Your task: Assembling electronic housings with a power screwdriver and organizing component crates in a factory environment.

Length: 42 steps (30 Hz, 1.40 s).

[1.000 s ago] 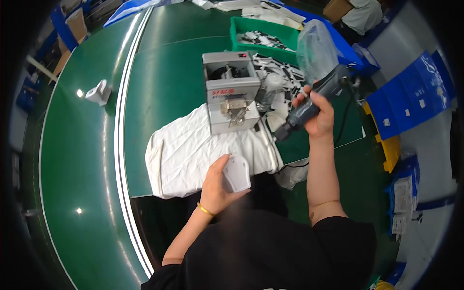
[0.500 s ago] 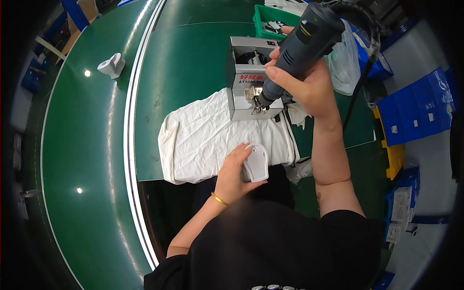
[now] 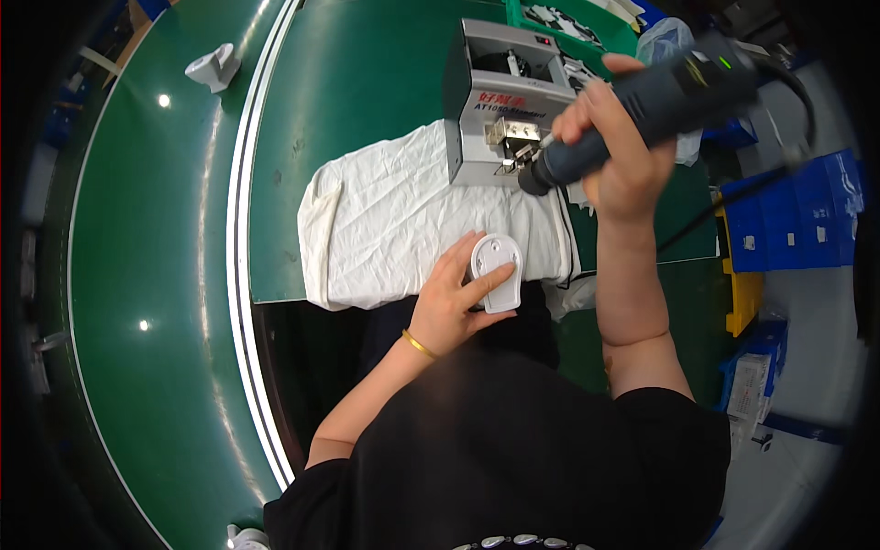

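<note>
My left hand (image 3: 452,301) grips a white plastic part (image 3: 496,272) with a round end, pressing it flat on the near edge of a white cloth (image 3: 412,220). My right hand (image 3: 616,151) is wrapped around a dark electric screwdriver (image 3: 642,105) with a cable trailing right. Its tip sits at the front outlet of a small grey screw-feeder box (image 3: 500,101) that stands at the far edge of the cloth.
The cloth lies on a green mat (image 3: 357,101) beside a green conveyor belt (image 3: 147,275) with a white rail. Another white part (image 3: 213,66) rests on the belt far left. A green bin (image 3: 587,18) stands behind the box; blue bins (image 3: 797,220) at right.
My right hand has swung the screwdriver in from the right and brought its tip down to the feeder box outlet. My left hand has kept holding the white part on the cloth.
</note>
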Each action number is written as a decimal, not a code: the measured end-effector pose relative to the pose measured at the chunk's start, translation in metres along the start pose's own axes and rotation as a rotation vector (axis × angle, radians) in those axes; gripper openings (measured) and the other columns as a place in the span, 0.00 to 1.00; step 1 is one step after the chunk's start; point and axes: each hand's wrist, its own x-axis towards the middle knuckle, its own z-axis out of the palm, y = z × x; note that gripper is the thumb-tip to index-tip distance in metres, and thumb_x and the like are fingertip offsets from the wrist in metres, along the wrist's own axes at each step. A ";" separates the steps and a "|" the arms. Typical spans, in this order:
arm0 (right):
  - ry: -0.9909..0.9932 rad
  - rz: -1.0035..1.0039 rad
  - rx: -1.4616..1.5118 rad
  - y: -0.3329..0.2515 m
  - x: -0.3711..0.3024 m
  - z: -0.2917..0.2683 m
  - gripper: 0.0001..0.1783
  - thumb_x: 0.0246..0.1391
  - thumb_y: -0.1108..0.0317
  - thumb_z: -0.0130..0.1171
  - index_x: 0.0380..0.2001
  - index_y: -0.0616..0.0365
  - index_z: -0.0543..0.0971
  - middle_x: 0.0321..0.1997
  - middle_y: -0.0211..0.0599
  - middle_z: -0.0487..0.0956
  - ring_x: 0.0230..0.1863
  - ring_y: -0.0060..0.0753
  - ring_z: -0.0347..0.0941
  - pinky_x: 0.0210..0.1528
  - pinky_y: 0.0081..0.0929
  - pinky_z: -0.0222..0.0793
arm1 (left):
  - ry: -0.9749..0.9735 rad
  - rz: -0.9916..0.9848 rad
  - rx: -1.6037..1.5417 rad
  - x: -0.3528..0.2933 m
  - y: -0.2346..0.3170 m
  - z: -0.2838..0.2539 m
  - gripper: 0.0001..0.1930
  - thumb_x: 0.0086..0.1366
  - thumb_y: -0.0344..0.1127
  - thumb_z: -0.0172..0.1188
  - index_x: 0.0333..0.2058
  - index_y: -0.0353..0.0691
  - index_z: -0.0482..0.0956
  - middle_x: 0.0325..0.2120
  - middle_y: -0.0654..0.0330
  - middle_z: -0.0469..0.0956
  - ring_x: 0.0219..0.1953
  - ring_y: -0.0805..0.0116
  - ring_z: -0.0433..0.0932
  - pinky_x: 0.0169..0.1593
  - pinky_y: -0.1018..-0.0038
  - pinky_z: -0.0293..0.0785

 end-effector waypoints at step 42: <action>-0.195 -0.050 -0.078 -0.009 -0.068 0.023 0.21 0.48 0.81 0.61 0.44 0.67 0.66 0.27 0.34 0.76 0.26 0.19 0.72 0.31 0.18 0.70 | 0.034 0.054 -0.030 -0.007 -0.005 -0.004 0.34 0.39 0.37 0.76 0.50 0.49 0.78 0.54 0.43 0.69 0.56 0.40 0.69 0.58 0.56 0.69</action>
